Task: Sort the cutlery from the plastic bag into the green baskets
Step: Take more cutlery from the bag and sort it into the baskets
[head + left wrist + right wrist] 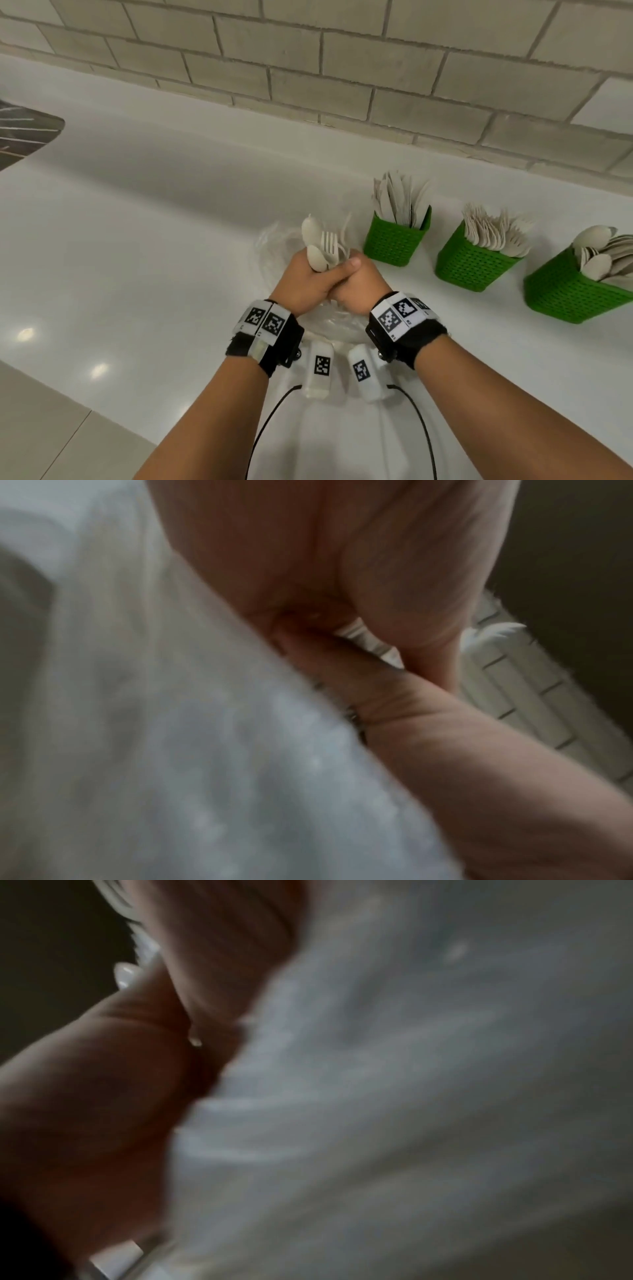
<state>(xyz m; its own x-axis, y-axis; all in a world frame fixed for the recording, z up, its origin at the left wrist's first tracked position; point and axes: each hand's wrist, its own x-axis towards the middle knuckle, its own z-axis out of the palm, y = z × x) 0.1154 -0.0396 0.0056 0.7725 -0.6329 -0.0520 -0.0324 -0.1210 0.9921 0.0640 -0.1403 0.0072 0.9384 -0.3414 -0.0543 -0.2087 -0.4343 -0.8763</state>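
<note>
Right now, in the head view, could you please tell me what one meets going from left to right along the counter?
Dark object at the counter's left edge → bundle of cutlery held upright in both hands → basket of knives → basket of forks → basket of spoons.

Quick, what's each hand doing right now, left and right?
Left hand: closed around a mixed bunch of cutlery, spoons and forks sticking up.
Right hand: closed against the same bunch, beside the left; exactly what it grips is hidden.
</note>
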